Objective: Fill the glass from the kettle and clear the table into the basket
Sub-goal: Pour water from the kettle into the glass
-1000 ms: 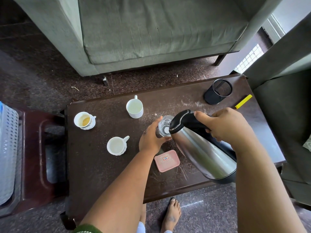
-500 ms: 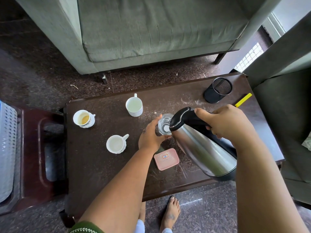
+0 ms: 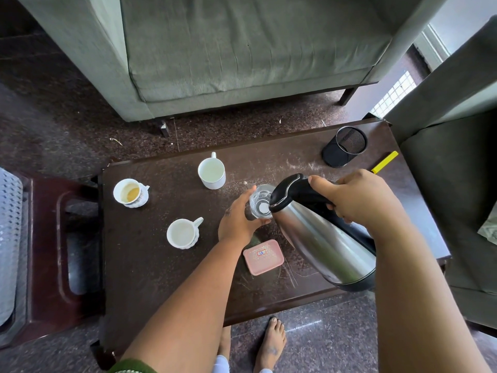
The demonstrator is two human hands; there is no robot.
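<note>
Fingers of left hand grip glass | right hand clamps tilted kettle | cup: tea dregs

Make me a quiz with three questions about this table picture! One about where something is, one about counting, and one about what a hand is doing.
1. Where does the pink rectangular lidded box lie?
A. inside the black mesh pen cup
B. on the dark brown wooden table, nearer the person than the clear drinking glass
C. on the floor

2. How many white ceramic cups stand on the table?
A. one
B. three
C. five

3. What is the right hand doing?
A. lying flat on the table
B. picking up the yellow stick
C. gripping the black handle of the steel kettle, tilted with its spout at the glass

Answers:
1 B, the box sits on the tabletop just below the glass in the view.
2 B, there are cups at and.
3 C, the fingers wrap the handle while the left hand steadies the glass.
</note>
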